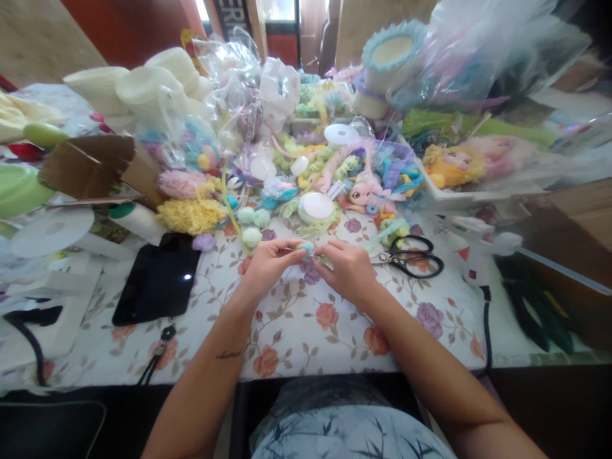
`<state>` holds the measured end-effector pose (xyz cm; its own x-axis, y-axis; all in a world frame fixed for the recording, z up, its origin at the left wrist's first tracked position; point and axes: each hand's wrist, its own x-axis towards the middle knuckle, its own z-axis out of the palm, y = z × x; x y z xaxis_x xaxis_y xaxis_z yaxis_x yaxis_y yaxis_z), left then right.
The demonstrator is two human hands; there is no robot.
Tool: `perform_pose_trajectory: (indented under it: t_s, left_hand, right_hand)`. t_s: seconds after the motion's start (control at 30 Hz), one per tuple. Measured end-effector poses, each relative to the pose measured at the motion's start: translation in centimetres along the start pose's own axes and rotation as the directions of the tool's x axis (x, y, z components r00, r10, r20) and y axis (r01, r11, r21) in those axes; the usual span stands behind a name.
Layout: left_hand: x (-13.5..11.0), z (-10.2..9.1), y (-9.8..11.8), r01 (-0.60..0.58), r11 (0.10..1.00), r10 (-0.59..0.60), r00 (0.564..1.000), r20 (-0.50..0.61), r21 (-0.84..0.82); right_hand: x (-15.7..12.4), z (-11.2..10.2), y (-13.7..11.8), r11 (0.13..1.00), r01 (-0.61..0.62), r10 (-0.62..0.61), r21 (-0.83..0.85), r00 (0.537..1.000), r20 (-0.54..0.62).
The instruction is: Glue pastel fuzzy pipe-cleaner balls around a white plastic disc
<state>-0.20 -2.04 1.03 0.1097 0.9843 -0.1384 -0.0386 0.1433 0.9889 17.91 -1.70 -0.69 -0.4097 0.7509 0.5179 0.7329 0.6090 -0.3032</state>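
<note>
My left hand (268, 264) and my right hand (347, 268) meet over the floral tablecloth (306, 319), fingers pinched together on a small pale blue pompom (306, 247). A thin yellow-green strip (232, 210) runs up from near my left hand. Pale green pompoms (252, 237) lie just beyond my left hand. Black-handled scissors (412, 258) rest right of my right hand.
A black tablet (157, 279) lies at the left. A white glue gun (475, 252) with a black cord sits at the right. Piles of yarn flowers, dolls (454, 162), plastic bags, a cardboard box (95, 166) and foam cups crowd the back of the table.
</note>
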Motion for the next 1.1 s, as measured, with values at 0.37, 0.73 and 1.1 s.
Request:
perform_pose_trajectory:
  t_s: [0.37,0.73,1.1]
  left_hand:
    - [0.08,-0.08,-0.15,0.017,0.998,-0.016,1.000,-0.013,0.064]
    - [-0.01,-0.08,-0.03,-0.001,0.995,-0.001,1.000,0.015,0.104]
    - [-0.02,-0.37,-0.03,0.001,0.990,-0.013,0.996,0.083,0.138]
  right_hand:
    - [0.39,-0.53,-0.14,0.946,-0.196,0.180,0.257,0.980,0.085]
    - [0.77,-0.88,-0.05,0.883,-0.285,0.253,0.372,0.958,0.135]
    - [0.86,-0.93,0.56,0.824,-0.341,0.274,0.453,0.939,0.208]
